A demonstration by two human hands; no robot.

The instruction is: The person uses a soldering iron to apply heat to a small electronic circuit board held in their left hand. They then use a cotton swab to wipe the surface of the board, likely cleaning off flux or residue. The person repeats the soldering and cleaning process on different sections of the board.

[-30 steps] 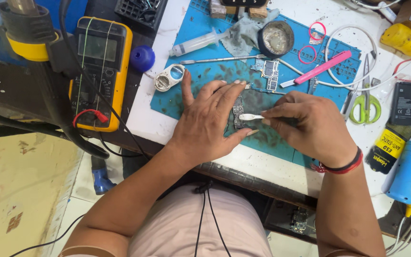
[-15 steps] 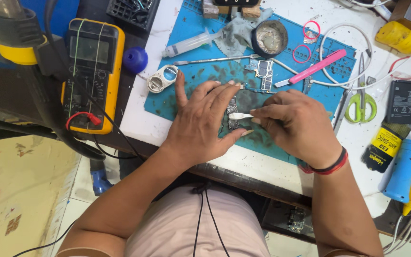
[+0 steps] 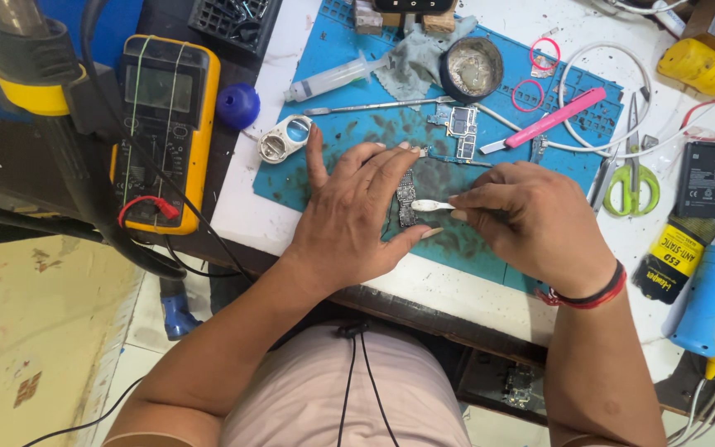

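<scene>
The circuit board [image 3: 407, 197] lies on the blue work mat [image 3: 324, 145], long axis running away from the person. The left hand [image 3: 356, 217] presses flat on it, fingers spread. The right hand [image 3: 531, 223] pinches a white swab [image 3: 432, 205], which lies crosswise with its tip pointing left onto the board. Compared with half a second earlier, both hands keep the same grip and position. A second board [image 3: 462, 131], pink tool [image 3: 552, 120], scissors [image 3: 632, 178] and syringe [image 3: 333, 79] lie beyond the hands; the left fingers cover part of the board.
</scene>
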